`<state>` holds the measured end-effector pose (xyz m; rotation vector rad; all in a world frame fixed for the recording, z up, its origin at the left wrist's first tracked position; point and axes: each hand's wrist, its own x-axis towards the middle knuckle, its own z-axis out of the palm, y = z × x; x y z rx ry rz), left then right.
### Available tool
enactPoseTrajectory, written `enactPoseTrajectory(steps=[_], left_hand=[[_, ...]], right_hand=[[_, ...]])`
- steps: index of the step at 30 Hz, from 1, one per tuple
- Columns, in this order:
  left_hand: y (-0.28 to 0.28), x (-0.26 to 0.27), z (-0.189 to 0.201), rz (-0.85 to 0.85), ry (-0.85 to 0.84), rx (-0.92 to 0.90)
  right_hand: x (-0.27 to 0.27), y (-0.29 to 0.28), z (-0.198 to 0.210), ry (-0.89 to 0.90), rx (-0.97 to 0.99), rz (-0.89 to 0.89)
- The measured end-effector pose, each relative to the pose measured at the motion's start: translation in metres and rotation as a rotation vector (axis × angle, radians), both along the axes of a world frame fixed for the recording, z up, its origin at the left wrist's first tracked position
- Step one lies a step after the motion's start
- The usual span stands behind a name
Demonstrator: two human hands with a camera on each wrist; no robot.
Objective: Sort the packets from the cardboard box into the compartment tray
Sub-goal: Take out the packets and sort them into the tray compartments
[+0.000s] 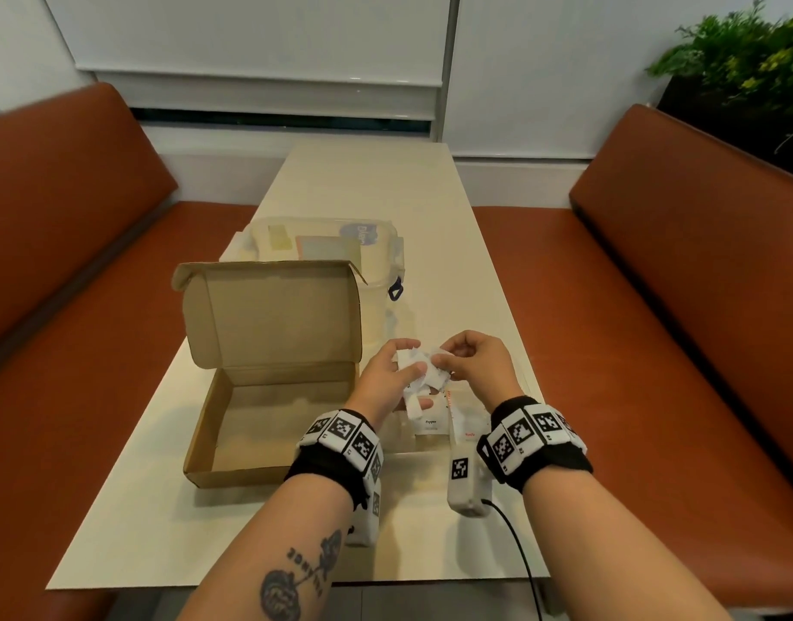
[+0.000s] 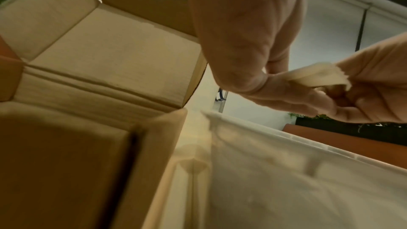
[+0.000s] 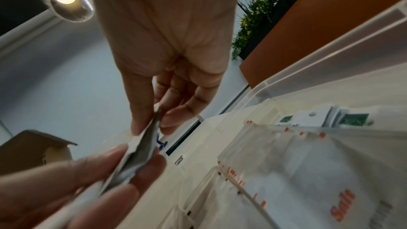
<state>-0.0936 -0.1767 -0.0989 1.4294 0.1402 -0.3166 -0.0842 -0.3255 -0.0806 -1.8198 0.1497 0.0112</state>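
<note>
The step in hand is the sorting itself: the left hand (image 1: 388,374) holds a small bunch of white packets (image 1: 419,374) above the clear compartment tray (image 1: 527,383), and the right hand (image 1: 473,358) pinches one packet at the right edge of the bunch between thumb and fingers. Both grips are therefore closed on packets. The cardboard box (image 1: 251,383) stands open at 9 o'clock from the hands, and its visible floor looks empty, so I judge the task is far along. In the tray below, packets marked "Pepper" (image 1: 430,423) and "Salt" (image 1: 468,434) lie in neighbouring compartments. The next move, I think, calls for pulling the pinched packet free, reading its label, and dropping it into the matching compartment.
</note>
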Motion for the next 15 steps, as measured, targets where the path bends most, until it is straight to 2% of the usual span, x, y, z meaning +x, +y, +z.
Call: enactPoseTrajectory(steps=[5,10,13,15], left_hand=[[0.0018,-0.0004,-0.002,0.031,0.004,-0.024],[0.0043,0.0024,-0.0043,0.156,-0.024,0.041],[0.0025,0.0018,-0.0042,0.152,-0.038,0.075],[-0.0002,0.0012,-0.0027,0.138,-0.025,0.067]], right_hand=[[0.0008,-0.0015,-0.0013,0.022,0.052,-0.024],[-0.0012,-0.0069,-0.0033,0.002,0.035,-0.076],[-0.0014,-0.0081,-0.0012,0.012,0.199,-0.12],[-0.0024,-0.0054,-0.0015,-0.007,0.229,-0.115]])
